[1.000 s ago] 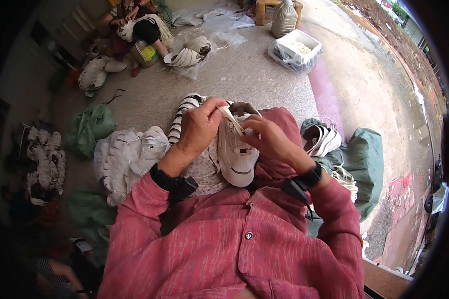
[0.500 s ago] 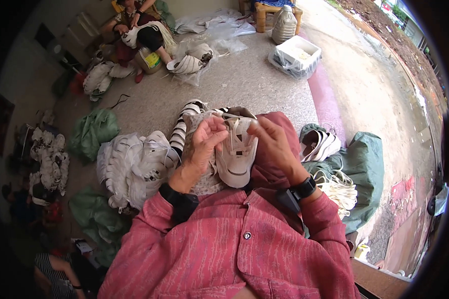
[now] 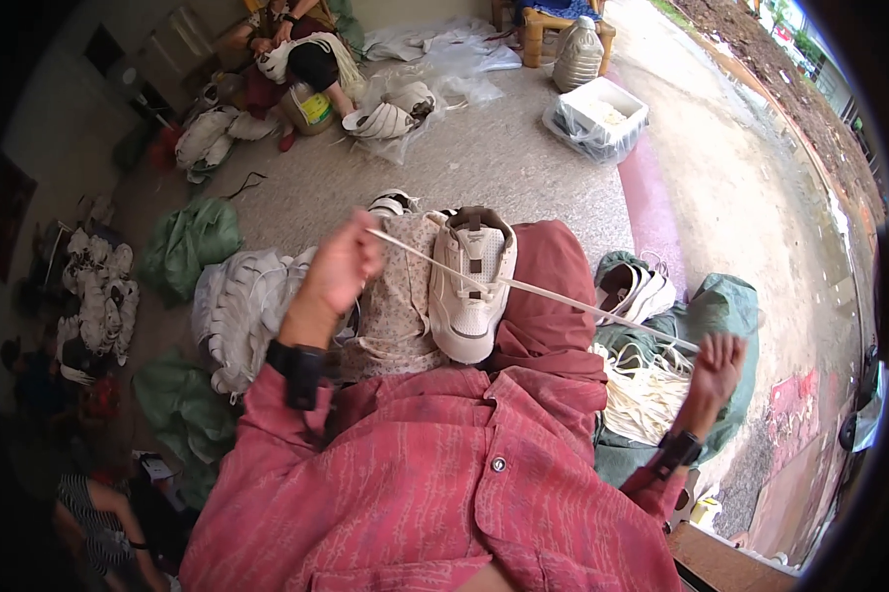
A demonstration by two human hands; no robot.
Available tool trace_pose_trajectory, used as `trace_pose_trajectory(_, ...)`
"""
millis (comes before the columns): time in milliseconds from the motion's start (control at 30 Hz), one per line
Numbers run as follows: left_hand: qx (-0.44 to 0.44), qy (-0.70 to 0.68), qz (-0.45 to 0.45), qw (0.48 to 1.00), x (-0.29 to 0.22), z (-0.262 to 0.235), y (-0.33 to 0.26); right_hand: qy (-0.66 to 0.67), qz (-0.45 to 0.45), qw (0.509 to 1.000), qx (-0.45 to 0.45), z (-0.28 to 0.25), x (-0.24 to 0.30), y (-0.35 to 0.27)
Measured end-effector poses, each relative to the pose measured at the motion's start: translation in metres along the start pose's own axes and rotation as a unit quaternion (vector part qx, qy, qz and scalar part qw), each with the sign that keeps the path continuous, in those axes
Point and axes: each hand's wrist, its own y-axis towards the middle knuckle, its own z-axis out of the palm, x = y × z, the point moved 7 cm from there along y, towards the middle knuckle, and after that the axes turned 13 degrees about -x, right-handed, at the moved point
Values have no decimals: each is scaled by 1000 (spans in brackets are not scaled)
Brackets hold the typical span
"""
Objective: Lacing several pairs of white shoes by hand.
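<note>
White sneaker (image 3: 472, 286) rests on the lap, light, soft-sided. Flat lace (image 3: 553, 293) threaded through it, pulled taut: left hand (image 3: 341, 268) fingers clenched on one end, right hand (image 3: 712, 363) pinching the other. Limp, slippery; best gripped near ends.

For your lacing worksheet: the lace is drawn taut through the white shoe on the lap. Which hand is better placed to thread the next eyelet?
Probably the left hand: it pinches the lace end close beside the white shoe. The right hand is flung far out, over the lace bundle.

Soft daylight, dark bent rim, perhaps slight blur
</note>
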Motion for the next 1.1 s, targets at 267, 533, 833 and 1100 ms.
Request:
trace_pose_trajectory(267,-140,-173,119,968,-104,-225,-54,11,28,973,-229,-177,73,-12)
trace_pose_trajectory(533,-215,-180,165,945,-146,-295,-96,-512,-180,777,-318,-180,65,3)
trace_pose_trajectory(833,-132,409,193,882,-74,-78,-34,-592,92,781,180,98,-163,-61)
trace_pose_trajectory(1100,66,575,229,783,38,38,1,-621,219,689,303,143,-280,-119)
